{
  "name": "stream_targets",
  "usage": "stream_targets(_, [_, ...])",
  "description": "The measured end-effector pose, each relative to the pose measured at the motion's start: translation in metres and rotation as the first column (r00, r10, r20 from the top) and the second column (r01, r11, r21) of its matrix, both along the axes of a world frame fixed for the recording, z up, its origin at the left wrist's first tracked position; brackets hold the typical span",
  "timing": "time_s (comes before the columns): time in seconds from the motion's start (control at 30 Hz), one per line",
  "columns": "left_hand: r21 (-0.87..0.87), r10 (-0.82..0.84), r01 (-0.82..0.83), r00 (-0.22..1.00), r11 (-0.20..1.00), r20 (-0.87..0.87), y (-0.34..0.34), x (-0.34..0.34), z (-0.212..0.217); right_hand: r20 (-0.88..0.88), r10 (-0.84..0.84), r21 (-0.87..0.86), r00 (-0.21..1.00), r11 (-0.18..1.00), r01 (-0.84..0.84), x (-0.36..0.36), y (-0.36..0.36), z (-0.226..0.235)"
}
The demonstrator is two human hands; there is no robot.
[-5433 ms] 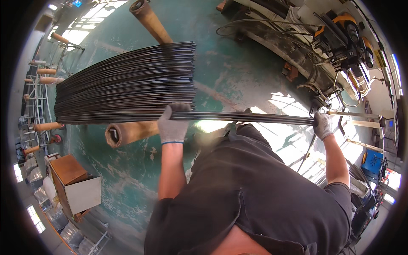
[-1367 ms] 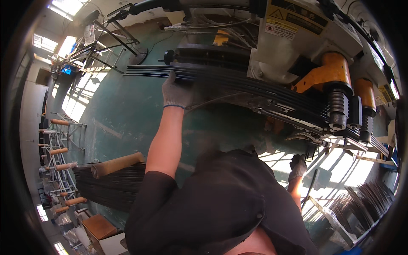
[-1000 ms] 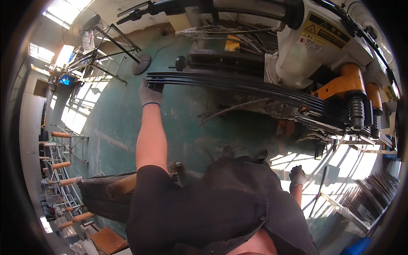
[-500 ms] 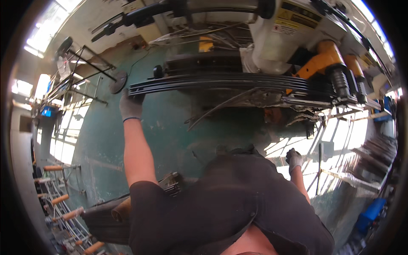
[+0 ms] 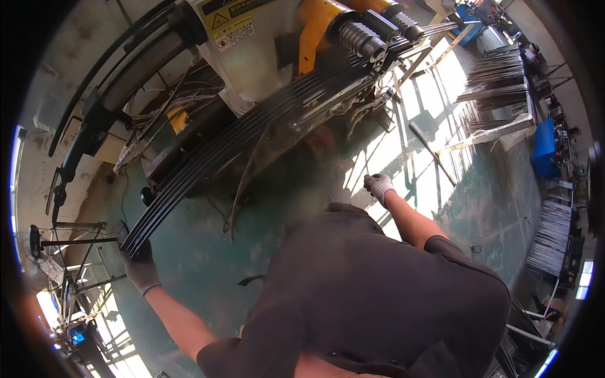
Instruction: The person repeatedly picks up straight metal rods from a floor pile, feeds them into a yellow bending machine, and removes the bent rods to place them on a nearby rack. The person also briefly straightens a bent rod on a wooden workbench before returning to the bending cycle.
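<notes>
A bundle of several long dark metal tubes slants from the lower left up to the machine at the upper right. My left hand, in a grey glove with dark fingers, is closed around the near left ends of the tubes. The tubes' far ends pass beside ribbed metal cylinders on the machine's orange part. My right hand, also gloved, hangs apart from the tubes with its fingers curled into a loose fist. Nothing shows in it.
The pale machine body stands behind the tubes. A thin bent strip hangs below them. At the right are a rack of thin rods, a blue bin and another rod bundle. A metal frame stand is at the left.
My view has turned to the right, so the tubes now slant across it. My left hand keeps its hold on their ends. The right hand remains curled and free of the tubes.
</notes>
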State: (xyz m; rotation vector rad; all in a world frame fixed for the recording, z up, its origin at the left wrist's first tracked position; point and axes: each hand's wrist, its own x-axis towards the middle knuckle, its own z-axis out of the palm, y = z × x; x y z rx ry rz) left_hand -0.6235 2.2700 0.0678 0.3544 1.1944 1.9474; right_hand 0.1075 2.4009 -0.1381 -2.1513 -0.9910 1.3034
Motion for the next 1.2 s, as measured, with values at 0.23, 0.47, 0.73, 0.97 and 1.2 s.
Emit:
stream_targets(0.23, [0.071,0.164,-0.187,0.953,0.980,0.253,-0.004,-0.014,-0.022,0.044,0.135,-0.062,0.990,0.989,-0.133,-0.015,0.034,0.019])
stream_targets(0.47, [-0.090,0.374,-0.657,0.305,0.748,0.876,0.032,0.094,-0.102,0.135,0.256,-0.259,0.957,0.941,-0.216,0.033,0.087,-0.006])
stream_targets(0.73, [-0.677,-0.711,-0.399,-0.651,0.619,-0.266,0.151,0.308,-0.226,0.390,0.799,-0.405,0.457,0.595,-0.694,0.121,0.221,-0.094])
stream_targets(0.97, [-0.497,-0.479,-0.033,-0.330,0.867,-0.813,0.244,0.395,-0.188,0.181,0.448,-0.246,0.876,0.883,-0.401,0.137,0.310,0.010])
stream_targets(1.2, [-0.752,-0.450,-0.238,-0.889,0.614,-0.086,0.222,0.337,-0.279,0.103,0.338,-0.303,0.935,0.906,-0.294,0.152,0.237,0.002])
